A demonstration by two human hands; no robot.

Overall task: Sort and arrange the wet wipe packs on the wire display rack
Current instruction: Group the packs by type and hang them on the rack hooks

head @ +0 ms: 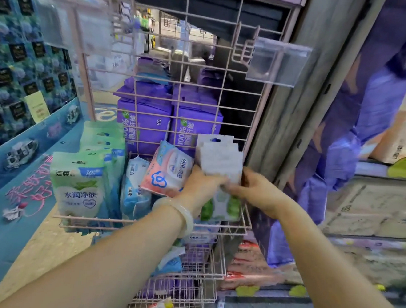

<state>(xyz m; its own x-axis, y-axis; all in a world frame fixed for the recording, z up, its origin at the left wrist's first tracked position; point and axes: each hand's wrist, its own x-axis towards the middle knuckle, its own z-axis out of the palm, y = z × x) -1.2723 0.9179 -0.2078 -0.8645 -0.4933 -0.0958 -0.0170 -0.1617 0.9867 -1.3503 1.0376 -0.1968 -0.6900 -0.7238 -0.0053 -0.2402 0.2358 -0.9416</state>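
The fingers of the left hand (200, 185) and the right hand (255, 192) curl around a white-and-green pack (220, 165), upright at the right end of the pink wire basket (246, 221), beside a pink pack (168, 169).

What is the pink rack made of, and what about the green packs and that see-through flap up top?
The pink rack looks like thin metal wire with a pale pink coating: slim straight rods crossing in a grid. The green packs seem to be soft plastic film, glossy, with printed fronts and crinkled edges. The see-through flap is probably clear hard plastic; the rack shows through it and its edges glint.
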